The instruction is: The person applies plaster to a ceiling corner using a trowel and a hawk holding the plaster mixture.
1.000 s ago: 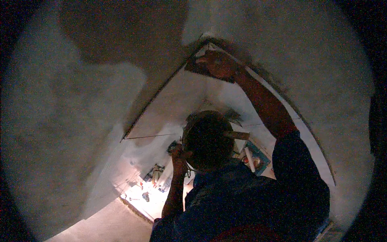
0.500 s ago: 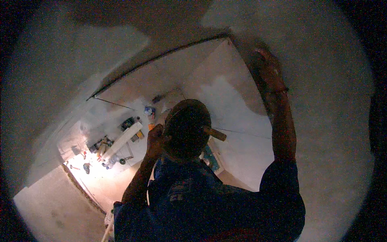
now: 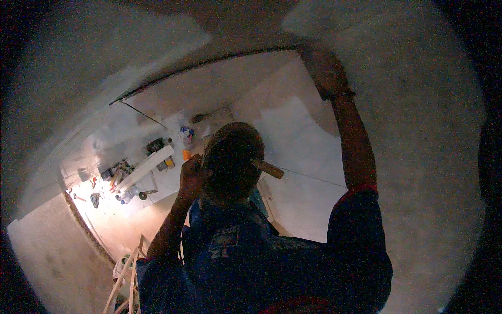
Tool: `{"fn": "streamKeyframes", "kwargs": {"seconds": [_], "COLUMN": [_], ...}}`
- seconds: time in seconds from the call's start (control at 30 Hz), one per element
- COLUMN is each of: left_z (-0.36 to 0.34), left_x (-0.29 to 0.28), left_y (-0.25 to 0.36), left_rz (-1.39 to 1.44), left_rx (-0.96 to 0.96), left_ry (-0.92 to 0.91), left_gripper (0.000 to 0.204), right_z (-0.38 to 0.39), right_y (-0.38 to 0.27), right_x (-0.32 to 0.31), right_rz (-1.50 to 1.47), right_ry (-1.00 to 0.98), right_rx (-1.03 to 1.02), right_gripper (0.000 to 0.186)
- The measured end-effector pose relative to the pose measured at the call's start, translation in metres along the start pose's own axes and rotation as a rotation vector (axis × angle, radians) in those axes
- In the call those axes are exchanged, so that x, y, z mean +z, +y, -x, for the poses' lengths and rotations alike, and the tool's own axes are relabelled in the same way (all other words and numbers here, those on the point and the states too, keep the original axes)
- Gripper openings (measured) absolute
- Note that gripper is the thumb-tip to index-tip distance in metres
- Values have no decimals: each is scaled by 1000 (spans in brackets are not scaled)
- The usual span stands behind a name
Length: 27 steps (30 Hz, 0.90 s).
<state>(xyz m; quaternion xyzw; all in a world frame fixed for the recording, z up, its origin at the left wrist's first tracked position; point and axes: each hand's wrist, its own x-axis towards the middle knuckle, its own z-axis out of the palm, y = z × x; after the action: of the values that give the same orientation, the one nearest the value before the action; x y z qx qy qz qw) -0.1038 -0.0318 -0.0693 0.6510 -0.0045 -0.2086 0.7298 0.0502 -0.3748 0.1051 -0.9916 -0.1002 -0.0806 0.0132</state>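
Observation:
My left hand [image 3: 191, 175] is closed on the left rim of a dark, round, bowl-like container [image 3: 230, 162], held in front of my chest. From its right side sticks out a short wooden handle [image 3: 269, 168]; what lies inside is too dark to make out. My right arm is stretched up, and my right hand [image 3: 328, 73] is at the dark edge of the grey wall surface [image 3: 413, 131], close to the corner. Shadow and blur hide its fingers and anything in them.
Far below on the left, a bright light falls on scattered tools [image 3: 117, 175] and a long white board [image 3: 146, 168]. A blue-and-white bag [image 3: 185, 135] lies beyond them. Wooden ladder-like legs [image 3: 125, 277] stand at lower left. A dark edge [image 3: 209, 63] runs across the top.
My right hand has moved up and left along the edge toward the corner. The container and my left hand have shifted slightly left, and more of the wooden legs shows.

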Motion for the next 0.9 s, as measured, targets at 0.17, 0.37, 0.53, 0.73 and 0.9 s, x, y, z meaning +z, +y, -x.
{"fn": "streamKeyframes", "kwargs": {"seconds": [0.17, 0.37, 0.53, 0.73, 0.9], "left_z": [-7, -11, -18, -21, -27], "left_x": [-17, -5, 1, 5, 16], "left_y": [-24, -24, -14, -16, -18], "left_rz": [-118, -201, -168, -124, -137], "left_rx": [100, 68, 75, -30, -11], "left_ry": [-51, -10, -91, -111, -112], "left_gripper": [23, 23, 21, 22, 24], "right_z": [11, 80, 157, 154, 253], "right_y": [-47, -36, -5, -87, -2], "right_x": [-18, -26, -23, -114, -110], "right_rz": [-35, -102, 31, -222, -547], "right_ry": [-7, -217, -140, -521, -140], "right_rx": [156, 656, 432, 970, 731], "right_gripper": [39, 40, 45, 45, 50]}}
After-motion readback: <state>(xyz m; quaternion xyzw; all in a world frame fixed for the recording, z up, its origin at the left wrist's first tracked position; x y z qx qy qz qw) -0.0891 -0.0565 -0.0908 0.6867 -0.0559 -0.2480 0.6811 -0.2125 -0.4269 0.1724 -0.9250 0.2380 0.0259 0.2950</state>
